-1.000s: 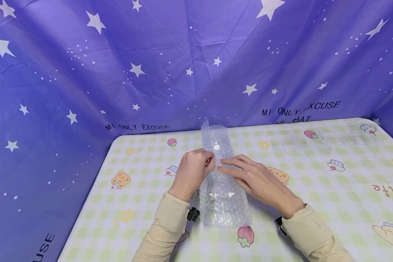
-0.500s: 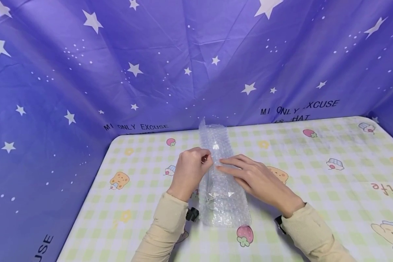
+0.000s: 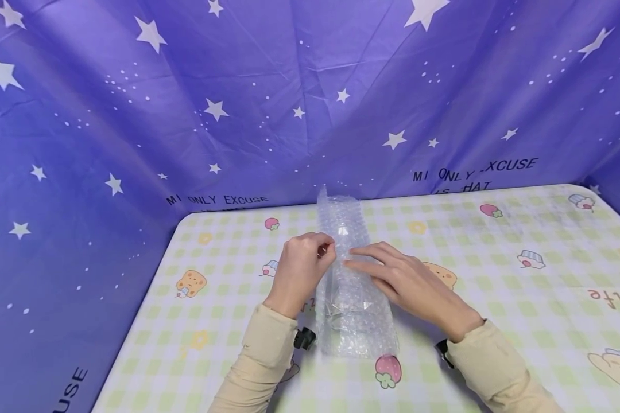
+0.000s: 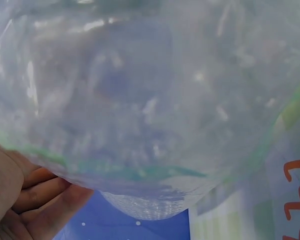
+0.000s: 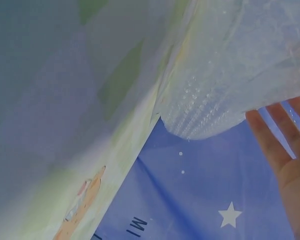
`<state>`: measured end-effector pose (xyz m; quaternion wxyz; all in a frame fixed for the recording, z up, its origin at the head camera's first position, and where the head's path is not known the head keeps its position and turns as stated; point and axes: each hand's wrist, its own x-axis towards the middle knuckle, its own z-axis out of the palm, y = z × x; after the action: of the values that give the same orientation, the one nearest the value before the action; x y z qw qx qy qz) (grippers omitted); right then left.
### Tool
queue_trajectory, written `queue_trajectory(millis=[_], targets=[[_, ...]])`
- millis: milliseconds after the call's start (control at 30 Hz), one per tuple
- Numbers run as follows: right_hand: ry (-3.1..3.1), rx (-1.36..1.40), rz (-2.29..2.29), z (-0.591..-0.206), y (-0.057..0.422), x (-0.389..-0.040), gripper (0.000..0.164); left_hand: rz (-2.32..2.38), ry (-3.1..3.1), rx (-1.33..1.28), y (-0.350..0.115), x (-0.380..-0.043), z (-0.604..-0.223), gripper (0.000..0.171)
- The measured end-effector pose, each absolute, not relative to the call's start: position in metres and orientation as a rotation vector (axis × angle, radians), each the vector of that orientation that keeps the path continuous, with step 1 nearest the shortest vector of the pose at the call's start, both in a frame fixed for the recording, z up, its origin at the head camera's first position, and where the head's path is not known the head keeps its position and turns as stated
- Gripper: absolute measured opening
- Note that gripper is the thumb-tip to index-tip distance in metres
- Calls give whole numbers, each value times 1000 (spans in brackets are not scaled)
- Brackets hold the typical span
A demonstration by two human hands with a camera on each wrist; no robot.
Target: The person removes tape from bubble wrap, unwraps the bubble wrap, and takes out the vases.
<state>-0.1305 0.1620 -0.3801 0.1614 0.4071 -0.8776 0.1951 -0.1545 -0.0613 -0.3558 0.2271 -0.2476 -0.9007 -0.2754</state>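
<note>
A long bundle of clear bubble wrap lies on the table, running away from the person. My left hand pinches the wrap's edge between thumb and curled fingers, at the bundle's left side. In the left wrist view the wrap fills most of the picture, with the left hand at its edge. From the right, my right hand rests spread, nearly straight fingers on top of the bundle. The right wrist view has the right hand's fingertips against the wrap. What the wrap encloses is hidden in its layers.
The table's checked cloth carries printed strawberries, cupcakes and bread figures. A purple curtain with white stars hangs behind the table's far edge and down both sides. Black wrist mounts show below both sleeves.
Both hands stay almost where they were on the bubble wrap. The whole view shifts slightly back and forth; little else differs.
</note>
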Motion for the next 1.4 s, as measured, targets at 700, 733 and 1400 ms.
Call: queue_trajectory(millis=[700, 733, 1400], targets=[[-2495, 1141, 587, -378, 168, -134, 47, -787, -2502, -636, -65, -154, -353, 12], [-2499, 1134, 585, -378, 168, -134, 46, -787, -2504, -634, -65, -154, -353, 12], [-2571, 1019, 636, -375, 171, -134, 35, -810, -2516, -584, -69, -152, -352, 11]])
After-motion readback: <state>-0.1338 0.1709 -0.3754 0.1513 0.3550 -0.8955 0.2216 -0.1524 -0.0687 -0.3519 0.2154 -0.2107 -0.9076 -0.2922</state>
